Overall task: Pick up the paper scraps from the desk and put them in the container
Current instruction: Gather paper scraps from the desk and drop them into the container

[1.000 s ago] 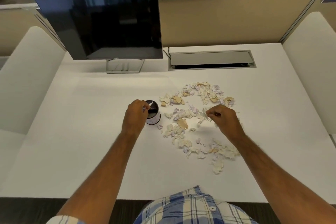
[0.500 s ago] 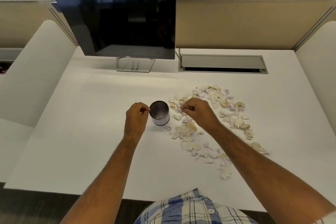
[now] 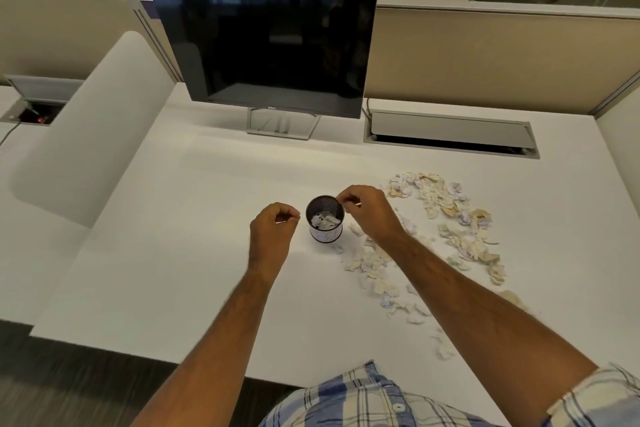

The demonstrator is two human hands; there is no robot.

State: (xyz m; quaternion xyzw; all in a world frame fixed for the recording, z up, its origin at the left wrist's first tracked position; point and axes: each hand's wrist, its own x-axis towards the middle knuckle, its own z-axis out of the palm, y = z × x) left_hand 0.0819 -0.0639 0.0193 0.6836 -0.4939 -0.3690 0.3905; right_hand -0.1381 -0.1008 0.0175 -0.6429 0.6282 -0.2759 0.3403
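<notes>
We look down on a white table (image 3: 194,253) with a small dark mesh cup (image 3: 325,218) standing upright near its middle. A few pale scraps already lie in the bottom of the cup.

Our right hand (image 3: 367,211) hovers at the cup's right rim, fingers curled with thumb and forefinger drawn together just over the opening. Whether a scrap is pinched between them we cannot tell — the tips are too small and blurred. Our left hand (image 3: 273,232) sits just left of the cup, not touching it, fingers curled in; something thin and pale shows at the fingertips, but we cannot say whether it is a scrap held there.

The loose scraps (image 3: 446,218) — cream, tan and faint purple bits of torn paper — lie scattered on the table to the right of the cup, in a rough band from behind the right hand round to the near right edge. Some lie under the right forearm, and one or two rest just beside the cup's base.

At the back of the table stands a dark monitor (image 3: 266,45) on a silver foot, its screen off. To its right a grey cable hatch (image 3: 450,132) is set into the tabletop. Beige partitions (image 3: 485,55) close the back and sides. A plaid shirt (image 3: 381,399) shows at the bottom edge.
</notes>
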